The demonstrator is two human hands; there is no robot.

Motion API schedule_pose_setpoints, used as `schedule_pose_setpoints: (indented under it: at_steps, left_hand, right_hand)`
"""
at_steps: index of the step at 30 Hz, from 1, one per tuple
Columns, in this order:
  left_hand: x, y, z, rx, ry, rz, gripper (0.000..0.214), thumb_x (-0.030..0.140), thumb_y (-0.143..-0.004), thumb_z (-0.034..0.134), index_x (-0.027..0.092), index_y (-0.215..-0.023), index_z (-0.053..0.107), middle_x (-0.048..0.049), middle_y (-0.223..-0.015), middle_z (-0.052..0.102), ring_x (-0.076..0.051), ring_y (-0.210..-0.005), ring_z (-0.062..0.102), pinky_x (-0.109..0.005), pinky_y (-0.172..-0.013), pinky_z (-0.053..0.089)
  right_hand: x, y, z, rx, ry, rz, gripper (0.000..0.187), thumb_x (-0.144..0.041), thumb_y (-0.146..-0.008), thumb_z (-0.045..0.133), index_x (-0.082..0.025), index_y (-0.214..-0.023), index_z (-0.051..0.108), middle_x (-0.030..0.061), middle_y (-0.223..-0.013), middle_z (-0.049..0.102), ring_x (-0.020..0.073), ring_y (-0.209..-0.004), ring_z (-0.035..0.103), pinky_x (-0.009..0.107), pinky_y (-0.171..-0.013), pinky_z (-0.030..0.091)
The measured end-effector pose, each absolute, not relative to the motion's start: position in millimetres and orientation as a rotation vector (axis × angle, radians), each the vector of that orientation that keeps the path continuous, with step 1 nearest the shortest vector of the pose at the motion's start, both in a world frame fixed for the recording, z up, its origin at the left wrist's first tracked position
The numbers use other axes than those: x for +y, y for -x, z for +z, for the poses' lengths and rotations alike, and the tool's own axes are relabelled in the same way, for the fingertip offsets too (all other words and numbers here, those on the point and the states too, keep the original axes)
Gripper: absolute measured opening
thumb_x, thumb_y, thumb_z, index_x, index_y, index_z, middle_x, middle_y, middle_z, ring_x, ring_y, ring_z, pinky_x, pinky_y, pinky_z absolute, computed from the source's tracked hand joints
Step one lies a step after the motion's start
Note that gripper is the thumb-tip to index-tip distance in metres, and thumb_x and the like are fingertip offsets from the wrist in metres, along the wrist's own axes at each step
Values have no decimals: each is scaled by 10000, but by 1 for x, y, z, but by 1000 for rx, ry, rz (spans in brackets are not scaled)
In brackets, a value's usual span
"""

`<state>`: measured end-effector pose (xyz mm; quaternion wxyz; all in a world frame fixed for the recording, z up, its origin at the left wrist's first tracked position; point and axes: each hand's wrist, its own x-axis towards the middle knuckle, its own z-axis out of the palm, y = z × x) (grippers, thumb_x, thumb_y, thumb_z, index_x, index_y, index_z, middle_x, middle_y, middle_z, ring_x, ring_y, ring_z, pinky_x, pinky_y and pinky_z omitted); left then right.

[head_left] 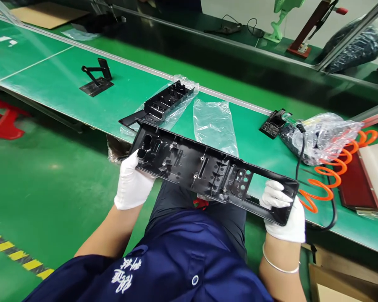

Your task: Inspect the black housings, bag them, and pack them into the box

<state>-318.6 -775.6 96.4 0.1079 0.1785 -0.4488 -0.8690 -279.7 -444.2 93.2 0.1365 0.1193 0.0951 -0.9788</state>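
Note:
Between my two white-gloved hands I hold a long black plastic housing (184,163), its ribbed inside facing me, over the table's near edge. My left hand (132,182) grips its left end, next to a slotted hole. At the other end my right hand (282,209) wraps round the frame, with fingers showing through the large rectangular opening. Just beyond lies a second black plastic housing (166,100), ribbed inside, on a clear plastic bag. A flat clear bag (214,123) lies to its right, partly hidden behind the housing I hold.
On the green table (59,90) stands a small black folding stand (97,79). To the right are a black holder (272,123) with a tool, a plastic-wrapped bundle (318,136), a coiled orange air hose (340,176) and a dark red case (355,180). Cardboard boxes (346,277) sit below.

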Motion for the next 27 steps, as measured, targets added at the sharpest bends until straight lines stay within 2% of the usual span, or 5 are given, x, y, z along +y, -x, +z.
schedule_pose_setpoints:
  at_steps: [9,15,20,23,27]
  left_hand:
    - [-769,316,100,-1373,-395,-2558,267,353,-931,578,243,-1117,736,4,-1135,774,-213,-1228,619,-338,-1052,534]
    - [-769,319,99,-1431,-394,-2526,283,353,-946,555,231,-1130,731,-10,-1140,772,-237,-1296,586,-390,-1093,515]
    - [-769,323,97,-1449,-374,-2495,275,339,-928,564,238,-1112,741,-27,-1116,772,-244,-1243,631,-366,-1012,572]
    - [-769,323,96,-1471,-380,-2485,280,356,-916,584,237,-1121,733,-32,-1118,770,-260,-1252,624,-394,-1022,566]
    - [-764,331,95,-1407,-382,-2552,344,437,-908,614,242,-1178,700,-39,-1234,732,-265,-1298,590,-424,-1070,529]
  right_hand:
    - [-434,291,75,-271,-129,-2635,158,-83,-815,487,-196,-799,377,-83,-610,395,45,-564,478,187,-612,492]
    - [-435,287,82,-109,-180,-2692,158,-76,-822,519,-188,-792,412,-94,-531,402,61,-521,530,169,-577,500]
    - [-437,283,86,33,-268,-2748,239,-99,-857,642,-193,-791,432,-88,-468,450,73,-474,563,136,-522,504]
    - [-440,283,87,223,-240,-2812,284,-108,-844,685,-192,-760,426,-106,-420,380,47,-408,494,99,-465,448]
    - [-450,278,99,1094,-222,-2865,408,-299,-910,631,-204,-645,336,-101,-396,212,37,-311,233,147,-342,298]
